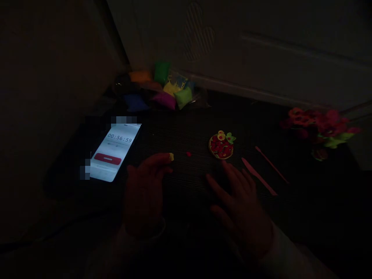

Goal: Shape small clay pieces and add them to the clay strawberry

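Observation:
In the dim head view my left hand (145, 190) is above the table, left of centre. A small pale yellow lump of modelling clay (171, 157) is at its index fingertip, with the thumb slightly below. A tiny red clay bit (188, 154) lies on the table just to the right. My right hand (240, 205) has its fingers spread and holds nothing. Just beyond its fingertips is a round clay tart (221, 148) with red pieces inside a yellowish rim and small yellow and green flowers on top.
Two pink clay tools, a knife (258, 176) and a thin stick (271, 164), lie right of the tart. A lit phone (116, 153) showing a timer is at left. Several coloured clay packets (164, 100) lie at the back; pink flowers (325, 122) stand at far right.

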{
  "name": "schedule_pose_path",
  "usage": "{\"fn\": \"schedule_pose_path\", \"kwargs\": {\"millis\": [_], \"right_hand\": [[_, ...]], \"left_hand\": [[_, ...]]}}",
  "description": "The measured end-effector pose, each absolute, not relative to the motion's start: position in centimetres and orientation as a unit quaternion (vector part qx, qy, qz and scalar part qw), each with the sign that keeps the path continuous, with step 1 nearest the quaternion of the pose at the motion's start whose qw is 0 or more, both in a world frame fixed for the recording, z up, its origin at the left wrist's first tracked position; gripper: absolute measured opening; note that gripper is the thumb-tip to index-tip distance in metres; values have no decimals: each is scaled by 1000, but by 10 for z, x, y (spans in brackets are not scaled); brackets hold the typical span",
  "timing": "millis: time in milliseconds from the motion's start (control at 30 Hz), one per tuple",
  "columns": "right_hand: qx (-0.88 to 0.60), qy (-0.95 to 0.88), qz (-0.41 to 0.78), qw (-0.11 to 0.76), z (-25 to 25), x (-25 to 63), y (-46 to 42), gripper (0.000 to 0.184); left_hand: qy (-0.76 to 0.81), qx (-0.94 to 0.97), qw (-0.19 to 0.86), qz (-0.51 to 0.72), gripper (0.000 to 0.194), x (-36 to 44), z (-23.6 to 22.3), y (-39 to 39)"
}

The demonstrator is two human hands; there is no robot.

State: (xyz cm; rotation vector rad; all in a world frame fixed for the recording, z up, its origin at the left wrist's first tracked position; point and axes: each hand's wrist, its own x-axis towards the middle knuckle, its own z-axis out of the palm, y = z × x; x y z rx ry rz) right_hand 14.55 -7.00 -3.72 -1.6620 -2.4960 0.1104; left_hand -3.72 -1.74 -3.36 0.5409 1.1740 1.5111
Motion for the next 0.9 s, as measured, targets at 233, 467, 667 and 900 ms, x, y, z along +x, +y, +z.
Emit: {"fn": "schedule_pose_path", "kwargs": {"millis": [233, 467, 667, 900], "right_hand": [[-592, -804, -1, 45, -40, 138, -73, 54], [-605, -794, -36, 43, -46, 136, -71, 50], [-543, -835, -86, 29, -52, 142, -69, 52], [-513, -850, -116, 29, -56, 148, -68, 57]], "left_hand": [[484, 224, 552, 641, 49, -37, -33, -18], [485, 219, 569, 627, 49, -40, -35, -19], [494, 218, 577, 613, 45, -42, -35, -20], [548, 263, 550, 572, 44, -44, -37, -21]]}}
